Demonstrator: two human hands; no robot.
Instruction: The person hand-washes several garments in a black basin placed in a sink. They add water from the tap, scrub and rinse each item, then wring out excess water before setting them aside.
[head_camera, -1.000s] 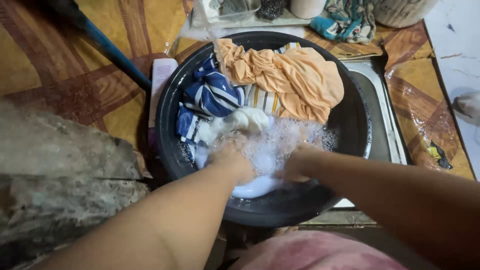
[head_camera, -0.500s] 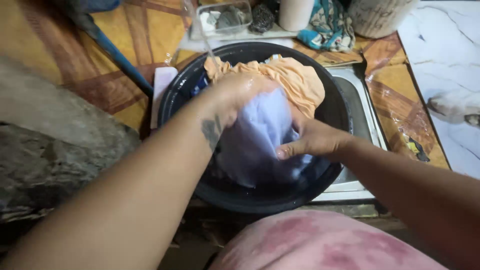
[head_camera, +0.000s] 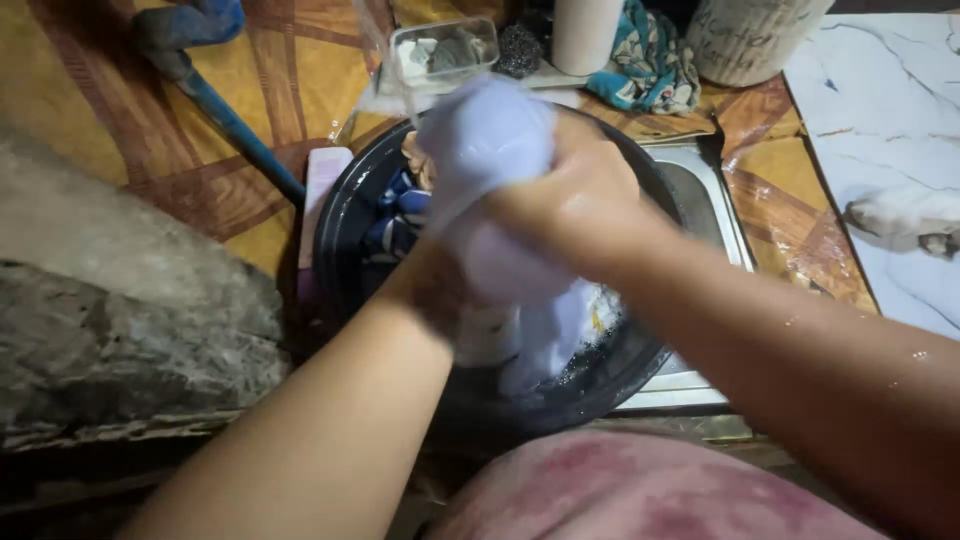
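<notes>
Wringing step: right hand clamped on pale lilac wet cloth; left hand gripping its lower end, above round black plastic basin; judged next: tighter opposing twist.

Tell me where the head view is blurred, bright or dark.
Head view: motion blur smears the pale wet cloth and both the right hand and left hand; the yellow patterned floor covering and white marble surface are brightly lit; the black basin and bottom-left corner sit in deep shadow.

a patterned yellow-brown counter covering carries a black basin and clear tub.
</notes>
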